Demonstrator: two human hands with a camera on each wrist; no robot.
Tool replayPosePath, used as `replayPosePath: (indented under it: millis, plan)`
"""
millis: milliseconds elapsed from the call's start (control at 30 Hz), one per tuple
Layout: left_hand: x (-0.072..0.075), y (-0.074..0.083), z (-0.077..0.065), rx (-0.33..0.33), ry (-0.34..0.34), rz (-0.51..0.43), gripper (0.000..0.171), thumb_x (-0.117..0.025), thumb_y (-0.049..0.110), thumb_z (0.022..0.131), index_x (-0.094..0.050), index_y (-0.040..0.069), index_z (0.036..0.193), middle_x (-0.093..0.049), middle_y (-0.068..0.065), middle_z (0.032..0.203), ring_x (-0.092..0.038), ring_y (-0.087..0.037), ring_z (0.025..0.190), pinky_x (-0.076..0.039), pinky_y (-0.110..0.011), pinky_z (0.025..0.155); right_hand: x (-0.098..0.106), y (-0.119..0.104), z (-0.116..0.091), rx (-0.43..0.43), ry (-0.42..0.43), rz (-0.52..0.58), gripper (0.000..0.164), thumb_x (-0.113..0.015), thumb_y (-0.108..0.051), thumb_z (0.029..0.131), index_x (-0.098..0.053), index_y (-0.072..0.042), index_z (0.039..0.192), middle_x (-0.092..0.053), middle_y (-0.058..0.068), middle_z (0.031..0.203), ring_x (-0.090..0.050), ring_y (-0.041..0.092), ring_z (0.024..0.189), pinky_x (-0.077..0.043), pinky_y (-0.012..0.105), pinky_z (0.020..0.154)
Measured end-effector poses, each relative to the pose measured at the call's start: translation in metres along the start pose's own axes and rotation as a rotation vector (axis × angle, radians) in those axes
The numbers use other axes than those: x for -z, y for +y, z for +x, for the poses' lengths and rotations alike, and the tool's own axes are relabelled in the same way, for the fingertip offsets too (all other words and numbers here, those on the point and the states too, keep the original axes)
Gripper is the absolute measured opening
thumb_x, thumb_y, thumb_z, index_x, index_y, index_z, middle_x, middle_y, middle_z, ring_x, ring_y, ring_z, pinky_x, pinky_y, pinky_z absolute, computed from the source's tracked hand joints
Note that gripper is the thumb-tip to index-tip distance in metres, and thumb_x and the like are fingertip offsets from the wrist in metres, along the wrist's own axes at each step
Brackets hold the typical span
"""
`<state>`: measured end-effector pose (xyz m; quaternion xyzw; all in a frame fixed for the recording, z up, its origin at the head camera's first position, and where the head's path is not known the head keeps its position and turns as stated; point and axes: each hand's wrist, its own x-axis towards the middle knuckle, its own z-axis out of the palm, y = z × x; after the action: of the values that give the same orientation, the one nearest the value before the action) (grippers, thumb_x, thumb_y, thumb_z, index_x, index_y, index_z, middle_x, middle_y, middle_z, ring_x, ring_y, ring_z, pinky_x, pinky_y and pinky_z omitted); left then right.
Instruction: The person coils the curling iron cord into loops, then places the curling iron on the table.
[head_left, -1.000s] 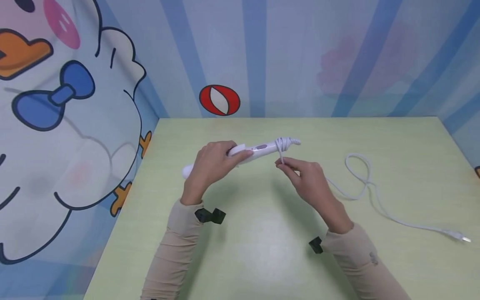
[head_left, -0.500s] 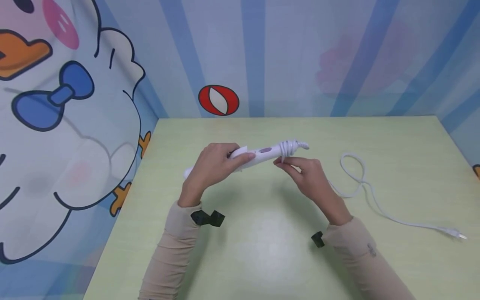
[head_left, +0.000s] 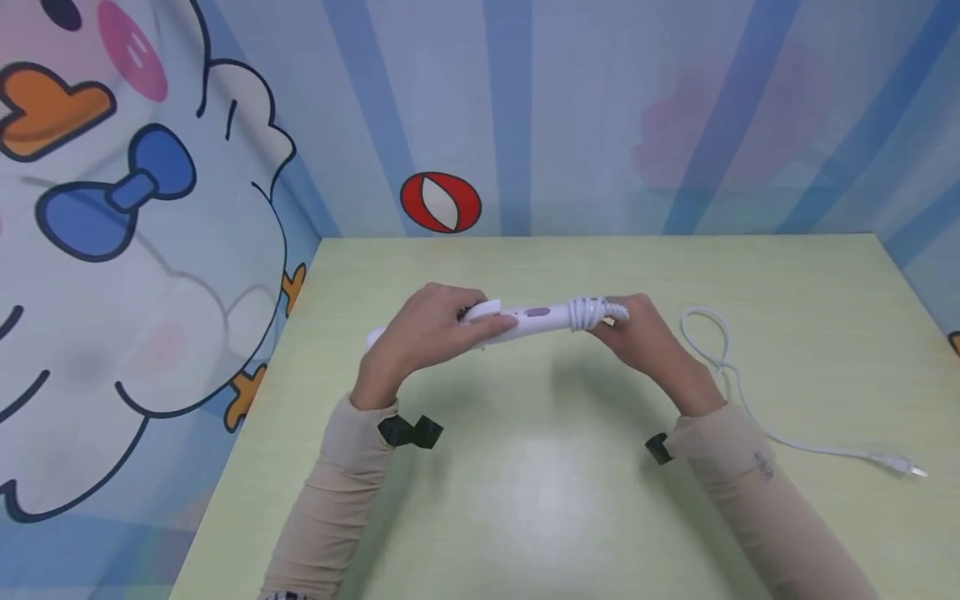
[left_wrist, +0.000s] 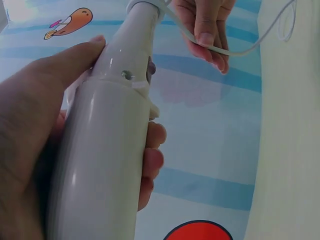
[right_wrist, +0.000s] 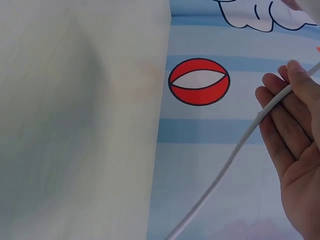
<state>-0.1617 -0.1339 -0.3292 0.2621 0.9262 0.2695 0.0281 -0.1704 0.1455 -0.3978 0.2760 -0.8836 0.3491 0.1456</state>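
Note:
A white curling iron (head_left: 553, 318) is held above the table, lying nearly level across the head view. My left hand (head_left: 431, 333) grips it around the middle, thumb along its near side by the lever (head_left: 483, 310). In the left wrist view its thick smooth barrel (left_wrist: 100, 165) fills the foreground. Several turns of white cord (head_left: 583, 314) are wound around the handle's right end. My right hand (head_left: 647, 340) is beside that end, its fingertips partly hidden behind it. Between thumb and fingers it pinches the cord (right_wrist: 225, 172), seen best in the right wrist view.
The cord's loose part (head_left: 726, 333) lies in a loop on the table to the right, ending in a two-pin plug (head_left: 896, 464). A pale yellow-green tabletop (head_left: 510, 517) meets a cartoon-printed wall (head_left: 570, 125) at the back and left.
My right hand has moved from below the handle up and around to its right end with the cord. The curling iron has shifted slightly right and tipped closer to level. The loose cord has been drawn slightly left.

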Motion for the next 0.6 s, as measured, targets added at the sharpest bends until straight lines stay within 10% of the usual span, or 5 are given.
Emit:
replayPosePath:
  millis: [167,333,600]
  plan:
    - [0.001,0.001,0.002,-0.004,-0.038,0.007,0.039,-0.061,0.054,0.087,-0.056,0.018,0.071,-0.045,0.004,0.057,-0.043,-0.012,0.053,-0.034,-0.027,0.052,0.010,0.003,0.007,0.046,-0.079,0.041,0.024,-0.069,0.008,0.080,-0.073,-0.002,0.101,-0.073,0.014,0.097,-0.071,0.029,0.088,-0.055,0.043,0.075]
    - [0.002,0.005,0.003,-0.042,-0.061,0.087,0.040,-0.063,0.057,0.084,-0.059,0.019,0.073,-0.045,0.005,0.057,-0.045,-0.011,0.055,-0.035,-0.027,0.053,0.018,0.009,0.015,0.187,-0.116,-0.012,0.033,-0.070,0.010,0.078,-0.072,-0.008,0.105,-0.074,0.007,0.097,-0.072,0.022,0.085,-0.056,0.038,0.071]
    - [0.002,0.012,0.005,-0.057,-0.105,0.156,0.042,-0.062,0.060,0.083,-0.057,0.021,0.068,-0.046,0.006,0.056,-0.044,-0.010,0.053,-0.035,-0.026,0.050,0.030,0.008,0.026,0.146,-0.146,-0.075,0.021,-0.069,-0.010,0.087,-0.073,-0.010,0.107,-0.074,0.006,0.102,-0.071,0.021,0.090,-0.055,0.039,0.077]
